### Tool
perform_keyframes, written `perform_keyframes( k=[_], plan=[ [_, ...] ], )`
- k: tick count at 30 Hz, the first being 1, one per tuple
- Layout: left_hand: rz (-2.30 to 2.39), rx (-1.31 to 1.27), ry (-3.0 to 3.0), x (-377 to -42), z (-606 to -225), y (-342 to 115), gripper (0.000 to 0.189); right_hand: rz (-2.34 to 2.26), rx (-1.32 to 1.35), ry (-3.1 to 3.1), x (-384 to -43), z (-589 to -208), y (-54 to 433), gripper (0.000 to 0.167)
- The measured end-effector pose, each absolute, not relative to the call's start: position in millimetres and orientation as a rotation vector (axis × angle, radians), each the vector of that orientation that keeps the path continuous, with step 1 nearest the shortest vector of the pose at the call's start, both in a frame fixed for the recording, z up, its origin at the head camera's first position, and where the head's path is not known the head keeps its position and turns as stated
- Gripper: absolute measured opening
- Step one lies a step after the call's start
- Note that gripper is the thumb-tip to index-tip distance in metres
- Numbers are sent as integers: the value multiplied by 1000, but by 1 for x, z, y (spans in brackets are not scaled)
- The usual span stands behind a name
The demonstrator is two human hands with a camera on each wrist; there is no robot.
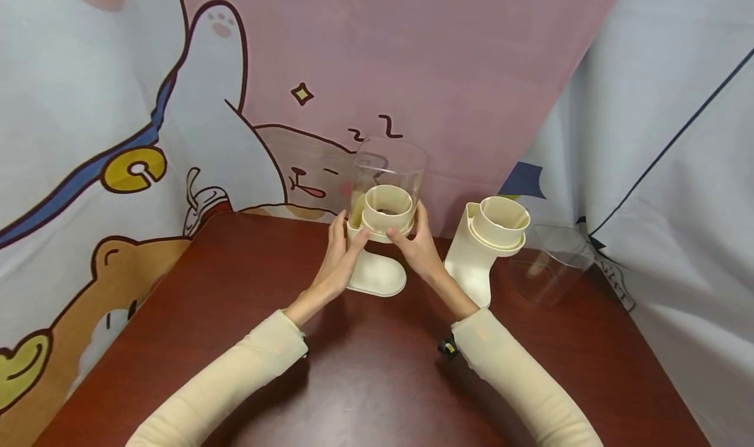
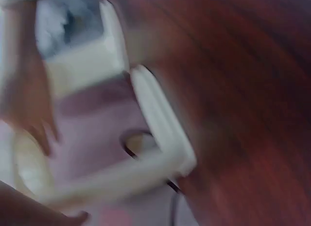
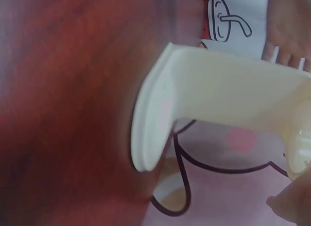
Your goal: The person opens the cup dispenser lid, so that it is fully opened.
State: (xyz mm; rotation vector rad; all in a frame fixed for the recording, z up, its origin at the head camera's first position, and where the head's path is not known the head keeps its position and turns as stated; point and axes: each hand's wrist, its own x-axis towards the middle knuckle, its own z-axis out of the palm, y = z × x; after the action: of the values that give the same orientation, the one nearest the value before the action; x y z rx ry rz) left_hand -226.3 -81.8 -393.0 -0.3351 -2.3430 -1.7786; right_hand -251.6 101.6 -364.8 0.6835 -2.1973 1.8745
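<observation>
Two bare hands hold a cream stand between them, one at each side of its ring-shaped top. The left hand (image 1: 337, 258) grips the stand (image 1: 377, 273) with its thumb on the front of the rim and its fingers up along the side. The right hand (image 1: 421, 250) mirrors it, thumb in front, fingers round the far side; thumb and fingers stand moderately apart on both. A clear container (image 1: 391, 154) rises around and behind the ring, near the fingertips; whether they touch it, I cannot tell.

Both arms reach forward over a dark red table (image 1: 359, 388), in cream sleeves, converging at the stand near the table's back edge. To the right are a second cream stand (image 1: 471, 270) and another clear container (image 1: 550, 280).

The right wrist view shows what the head view hides: the held stand in profile, its upright joining the flat foot like a bent leg. The left wrist view is badly blurred, with finger detail lost.
</observation>
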Motion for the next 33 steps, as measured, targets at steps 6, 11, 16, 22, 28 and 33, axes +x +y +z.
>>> perform_keyframes(
  k=[6,11,16,22,28,33],
  plan=[
    [-1904,-596,-2323,-271,-391,-107,128,1862,696,-2232,-258,-352,101,139],
    [-1938,-768,-2324,-302,-388,-110,145,1902,713,-2257,-264,-351,95,134],
    [-1993,-781,-2251,-309,-393,-105,144,1924,780,-2217,-271,-359,93,120],
    [-1997,-765,-2185,-305,-397,-95,135,1901,828,-2172,-277,-367,100,114],
    [-2020,-823,-2132,-300,-397,-93,128,1933,875,-2129,-278,-371,101,110],
    [-2002,-788,-2180,-283,-380,-92,128,1896,870,-2147,-276,-371,103,110]
  ],
)
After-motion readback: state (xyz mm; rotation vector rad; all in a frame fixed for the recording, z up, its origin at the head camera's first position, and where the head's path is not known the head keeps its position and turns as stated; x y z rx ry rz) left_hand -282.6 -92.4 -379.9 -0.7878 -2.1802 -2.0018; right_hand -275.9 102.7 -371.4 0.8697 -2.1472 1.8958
